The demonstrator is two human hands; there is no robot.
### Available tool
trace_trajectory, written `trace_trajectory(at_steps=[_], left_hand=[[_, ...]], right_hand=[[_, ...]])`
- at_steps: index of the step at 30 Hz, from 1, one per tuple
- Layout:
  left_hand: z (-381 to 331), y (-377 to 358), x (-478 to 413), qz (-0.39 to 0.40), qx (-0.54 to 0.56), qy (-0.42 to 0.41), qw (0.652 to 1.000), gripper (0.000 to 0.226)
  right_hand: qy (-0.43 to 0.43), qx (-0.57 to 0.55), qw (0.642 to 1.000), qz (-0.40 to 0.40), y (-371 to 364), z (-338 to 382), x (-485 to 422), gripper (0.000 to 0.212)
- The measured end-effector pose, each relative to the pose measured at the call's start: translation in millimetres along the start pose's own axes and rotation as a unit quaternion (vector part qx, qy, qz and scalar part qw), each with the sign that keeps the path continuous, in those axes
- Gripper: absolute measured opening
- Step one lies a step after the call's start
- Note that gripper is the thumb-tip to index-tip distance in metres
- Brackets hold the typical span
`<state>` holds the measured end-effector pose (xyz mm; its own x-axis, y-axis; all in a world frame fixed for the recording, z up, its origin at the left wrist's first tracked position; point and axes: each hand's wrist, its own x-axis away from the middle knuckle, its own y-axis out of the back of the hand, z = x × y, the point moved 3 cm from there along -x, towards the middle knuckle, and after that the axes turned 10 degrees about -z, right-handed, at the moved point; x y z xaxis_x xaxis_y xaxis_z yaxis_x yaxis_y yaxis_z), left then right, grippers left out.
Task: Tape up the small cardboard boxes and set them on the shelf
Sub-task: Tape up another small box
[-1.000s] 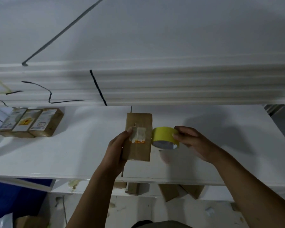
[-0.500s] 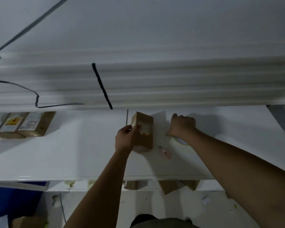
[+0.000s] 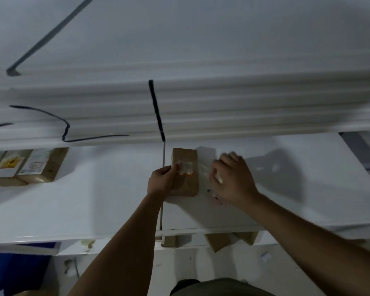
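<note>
A small brown cardboard box [image 3: 185, 184] with a white label lies on the white shelf [image 3: 94, 197]. My left hand [image 3: 161, 181] grips its left side, thumb on the label. My right hand [image 3: 233, 180] is just right of the box, blurred by motion, fingers curled; a clear strip of tape [image 3: 203, 167] stretches from the box toward it. The yellow tape roll is hidden, probably inside the right hand.
Three taped, labelled boxes [image 3: 26, 165] lie side by side at the shelf's far left. Several more cardboard boxes [image 3: 217, 242] show on a lower level under the shelf's front edge. A stack of white boards [image 3: 201, 103] overhangs the back.
The box went from held in the air to lying on the shelf. My right hand brought the yellow roll down beside it and now pulls tape off to the right.
</note>
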<state>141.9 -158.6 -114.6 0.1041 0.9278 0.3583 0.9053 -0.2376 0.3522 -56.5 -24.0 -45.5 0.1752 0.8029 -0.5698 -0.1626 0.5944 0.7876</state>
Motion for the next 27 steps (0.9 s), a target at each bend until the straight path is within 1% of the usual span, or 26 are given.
trace_trajectory(at_steps=[1, 2, 3, 5, 8, 11, 14, 16, 18, 20, 21, 22, 23, 25, 27], left_hand=[[0.4, 0.1, -1.1, -0.001, -0.003, -0.001, 1.0, 0.046], [1.0, -0.1, -1.8, -0.001, -0.008, -0.004, 1.0, 0.048], [1.7, -0.1, -2.4, -0.002, -0.011, -0.006, 1.0, 0.049], [2.3, 0.3, -2.0, -0.002, -0.011, -0.009, 1.0, 0.049], [2.9, -0.2, -0.9, 0.002, -0.003, -0.008, 1.0, 0.045], [2.9, -0.1, -0.3, 0.005, 0.001, -0.006, 1.0, 0.042], [4.1, 0.0, -1.5, 0.007, -0.002, -0.007, 1.0, 0.044], [4.4, 0.6, -2.2, 0.006, -0.003, -0.009, 1.0, 0.042], [3.8, 1.1, -1.8, 0.009, -0.003, -0.011, 1.0, 0.04], [3.7, 1.3, -1.5, 0.012, -0.003, -0.014, 1.0, 0.039], [3.4, 1.6, -1.2, 0.012, -0.002, -0.014, 1.0, 0.04], [2.9, 1.8, -0.9, 0.012, 0.001, -0.014, 1.0, 0.04], [2.5, 2.1, -0.4, 0.012, 0.003, -0.014, 1.0, 0.04], [2.1, 2.1, 0.5, 0.012, 0.005, -0.017, 1.0, 0.036], [1.3, 2.6, 1.6, 0.017, 0.001, -0.025, 1.0, 0.032]], right_hand=[[-0.027, -0.021, 0.999, -0.003, 1.3, 5.2, 18.7, 0.029], [-0.041, -0.011, 0.999, -0.005, 0.7, 10.9, 36.3, 0.033], [-0.035, 0.021, 0.999, -0.016, -1.6, 15.9, 50.7, 0.033], [-0.02, 0.081, 0.996, -0.012, -7.8, 22.1, 66.0, 0.028], [-0.022, 0.114, 0.993, 0.009, -11.8, 19.6, 63.1, 0.023], [-0.027, 0.146, 0.988, 0.05, -15.5, 10.8, 61.2, 0.027], [-0.074, 0.162, 0.979, 0.103, -18.0, 6.7, 68.6, 0.038], [-0.097, 0.16, 0.974, 0.127, -19.2, 9.8, 74.0, 0.04], [-0.126, 0.129, 0.974, 0.138, -20.9, 13.4, 77.6, 0.037], [-0.215, 0.029, 0.97, 0.115, -22.3, 14.3, 77.3, 0.032], [-0.27, -0.026, 0.957, 0.106, -23.9, 14.3, 75.0, 0.031], [-0.309, -0.067, 0.944, 0.093, -25.1, 15.5, 70.0, 0.031], [-0.329, -0.098, 0.937, 0.069, -25.7, 17.9, 62.3, 0.03], [-0.335, -0.134, 0.933, 0.007, -26.4, 23.0, 41.0, 0.027], [-0.321, -0.142, 0.936, -0.017, -30.6, 26.7, 19.1, 0.028]])
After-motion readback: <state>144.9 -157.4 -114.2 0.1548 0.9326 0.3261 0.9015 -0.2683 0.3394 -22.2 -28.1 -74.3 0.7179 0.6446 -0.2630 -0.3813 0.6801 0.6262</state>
